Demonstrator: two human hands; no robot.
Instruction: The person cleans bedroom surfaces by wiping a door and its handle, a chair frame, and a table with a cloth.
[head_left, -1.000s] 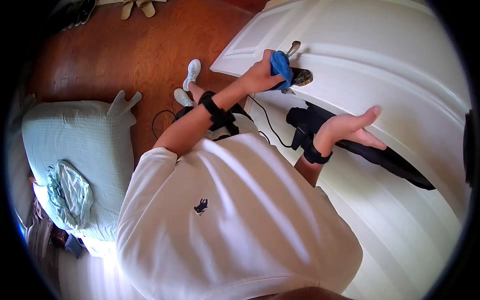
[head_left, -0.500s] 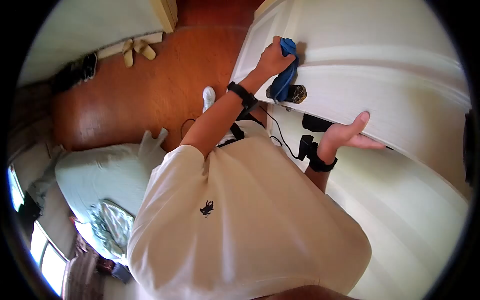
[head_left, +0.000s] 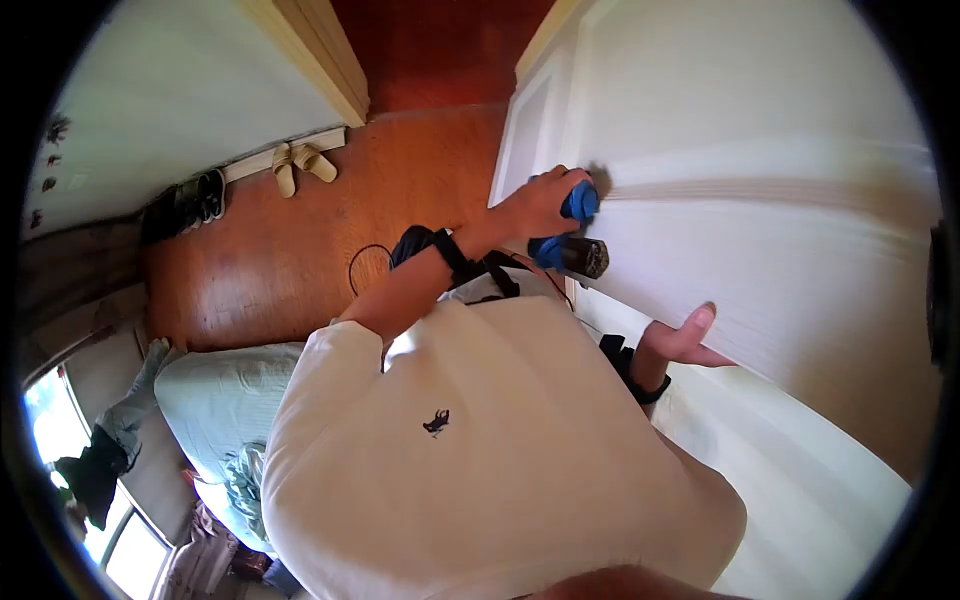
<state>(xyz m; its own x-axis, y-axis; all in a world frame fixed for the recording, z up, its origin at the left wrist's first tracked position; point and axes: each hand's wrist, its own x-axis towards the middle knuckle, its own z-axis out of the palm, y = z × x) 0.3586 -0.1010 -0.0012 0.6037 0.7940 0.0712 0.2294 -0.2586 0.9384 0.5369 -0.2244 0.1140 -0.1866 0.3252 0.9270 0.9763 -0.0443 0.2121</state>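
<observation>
White panelled door [head_left: 750, 260], right of frame, edge slanting toward lower right. Right hand [head_left: 685, 343] spread at door edge; left hand [head_left: 545, 205] clutching crumpled blue cloth [head_left: 581, 203], upper centre, trailing down-left onto dark oblong plate [head_left: 592, 258], long axis left–right. Dark horse-and-rider emblem [head_left: 436, 423], lower centre.

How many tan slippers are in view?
2: one tan slipper by the whitish baseboard, nearer the dark shoes; the other tan slipper beside it, nearer the yellowish door frame.
</observation>
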